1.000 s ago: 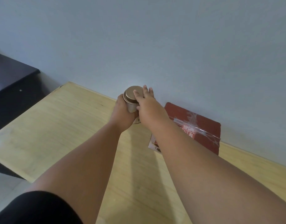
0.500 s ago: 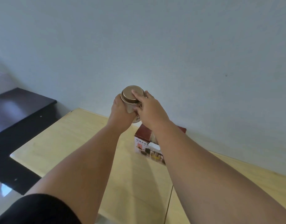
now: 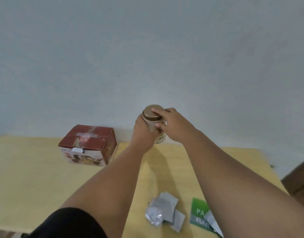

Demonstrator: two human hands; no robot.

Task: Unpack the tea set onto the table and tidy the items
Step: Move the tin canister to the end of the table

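Observation:
I hold a round gold tea tin [image 3: 152,121] with a brown lid near the far edge of the pale wooden table [image 3: 36,177], close to the wall. My left hand [image 3: 142,133] wraps its body from the left. My right hand [image 3: 173,124] grips it from the right, fingers over the lid. Whether the tin's base touches the table I cannot tell. The red tea set box [image 3: 88,145], taped shut on top, stands to the left of the tin.
Crumpled silver foil packets [image 3: 165,210] lie near the front of the table. A green printed packet [image 3: 199,213] lies beside them, partly under my right arm. A dark brown piece of furniture [image 3: 299,182] stands past the table's right edge.
Both hands carried the tin to the right, away from the red box, and the view swung right and down. The foil packets and green packet came into view.

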